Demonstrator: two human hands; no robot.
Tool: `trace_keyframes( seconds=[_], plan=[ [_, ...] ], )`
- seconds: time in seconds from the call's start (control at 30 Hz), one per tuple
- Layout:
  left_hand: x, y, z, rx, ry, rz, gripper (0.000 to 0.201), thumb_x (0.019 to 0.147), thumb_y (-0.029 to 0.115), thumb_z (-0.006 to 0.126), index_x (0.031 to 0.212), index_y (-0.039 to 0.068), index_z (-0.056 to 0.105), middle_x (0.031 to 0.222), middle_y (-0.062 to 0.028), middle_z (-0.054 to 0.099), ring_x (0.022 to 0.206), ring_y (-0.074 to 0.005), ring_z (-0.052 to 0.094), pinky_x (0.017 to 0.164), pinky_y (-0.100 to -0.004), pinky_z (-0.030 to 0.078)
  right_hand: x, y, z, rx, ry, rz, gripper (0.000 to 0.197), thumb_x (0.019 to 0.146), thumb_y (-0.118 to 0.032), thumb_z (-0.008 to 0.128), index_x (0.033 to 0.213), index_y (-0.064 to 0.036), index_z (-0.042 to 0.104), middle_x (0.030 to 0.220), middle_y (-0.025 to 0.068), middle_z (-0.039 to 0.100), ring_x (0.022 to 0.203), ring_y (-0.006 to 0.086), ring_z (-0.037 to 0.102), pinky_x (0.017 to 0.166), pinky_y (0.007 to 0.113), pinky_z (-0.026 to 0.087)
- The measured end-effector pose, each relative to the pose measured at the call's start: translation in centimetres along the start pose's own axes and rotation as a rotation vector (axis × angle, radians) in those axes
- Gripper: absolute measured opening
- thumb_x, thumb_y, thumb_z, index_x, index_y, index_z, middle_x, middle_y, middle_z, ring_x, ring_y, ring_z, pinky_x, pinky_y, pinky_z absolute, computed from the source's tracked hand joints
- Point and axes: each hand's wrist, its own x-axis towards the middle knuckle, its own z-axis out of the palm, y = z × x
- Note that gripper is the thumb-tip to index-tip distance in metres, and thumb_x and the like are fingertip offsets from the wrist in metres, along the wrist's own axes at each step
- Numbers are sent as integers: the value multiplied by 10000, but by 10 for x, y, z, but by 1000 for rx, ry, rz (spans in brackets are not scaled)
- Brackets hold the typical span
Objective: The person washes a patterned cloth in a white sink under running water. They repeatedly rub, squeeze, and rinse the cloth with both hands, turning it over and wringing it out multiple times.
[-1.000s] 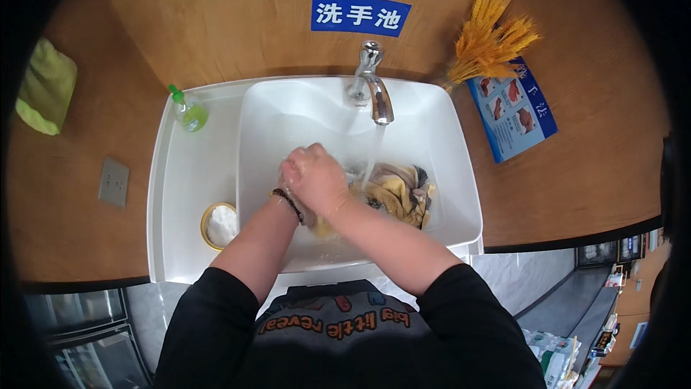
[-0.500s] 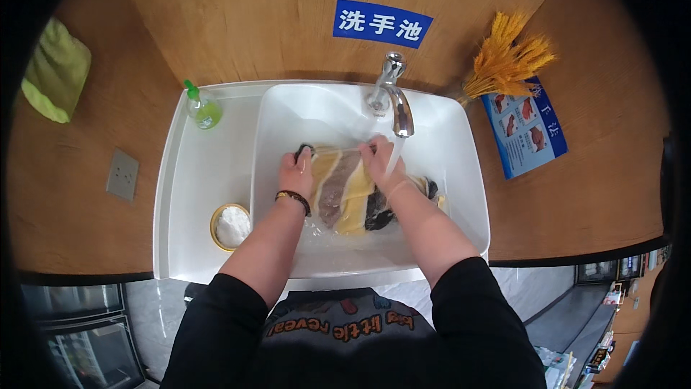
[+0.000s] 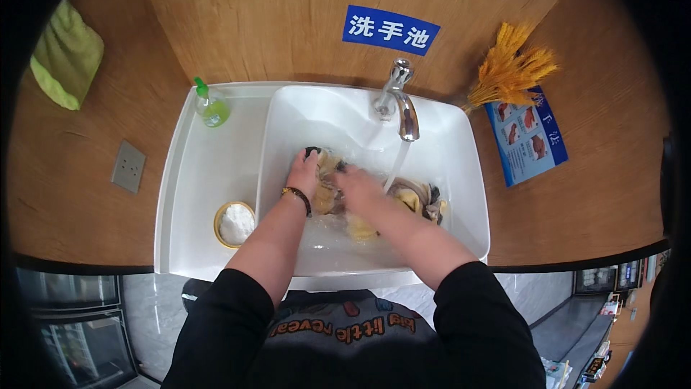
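Observation:
A wet striped cloth [image 3: 327, 198] in yellow, grey and black lies bunched in the white sink [image 3: 309, 108]. My left hand [image 3: 303, 173] grips its left end, thumb and fingers closed on the fabric. Against the same bunch, just to the right, is my right hand [image 3: 358, 189]; motion smears its fingers, so their grip is unclear. Past my right wrist, another crumpled part of the cloth shows, with darker folds. Water runs from the chrome faucet [image 3: 407, 119] beside my right forearm, and splashes surround the fabric.
Left of the sink, the white counter [image 3: 201, 173] holds a green soap bottle [image 3: 213, 108] and a bowl of white powder [image 3: 236, 224]. Dried golden stalks [image 3: 512, 69] stand at the back right. A light green towel [image 3: 68, 58] hangs at the left.
My right hand has moved left and down towards my left hand. The cloth, spread out between my hands before, is now bunched up.

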Motion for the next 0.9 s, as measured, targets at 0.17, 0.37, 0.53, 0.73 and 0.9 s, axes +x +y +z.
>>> trace_keyframes(
  seconds=[0.17,0.37,0.53,0.73,0.9],
  plan=[
    [-24,33,13,-315,-93,-326,456,873,420,436,1144,56,474,1091,-89,538,973,-190,524,806,-344,435,18,31,-12,898,-57,307,270,686,-82,584,950,-47,539,922,95,545,844,192,536,753,302,446],
    [-19,28,-3,-731,-486,-429,529,843,585,391,1051,116,521,1005,-75,578,898,-224,569,759,-359,472,-21,-44,-81,1520,52,-64,230,701,-64,564,926,-49,520,906,27,519,835,135,516,736,283,445],
    [-43,52,11,-844,-549,-476,417,858,489,422,972,103,531,952,-71,584,838,-222,574,721,-345,473,-30,-75,-49,490,624,-330,247,707,-96,598,945,-105,534,957,92,510,809,239,573,713,326,480],
    [-36,35,13,-819,-566,-433,355,858,431,436,925,97,535,918,-64,584,821,-218,570,711,-339,469,-27,-77,-31,330,697,-112,222,735,-179,610,944,-120,563,1005,124,476,755,312,588,644,383,509],
    [-38,35,18,-731,-484,-370,306,857,382,447,887,92,539,890,-57,584,807,-215,567,703,-333,465,-18,-69,-27,331,734,-49,139,775,-194,579,874,-98,558,941,138,503,695,338,570,627,406,498]
  ],
)
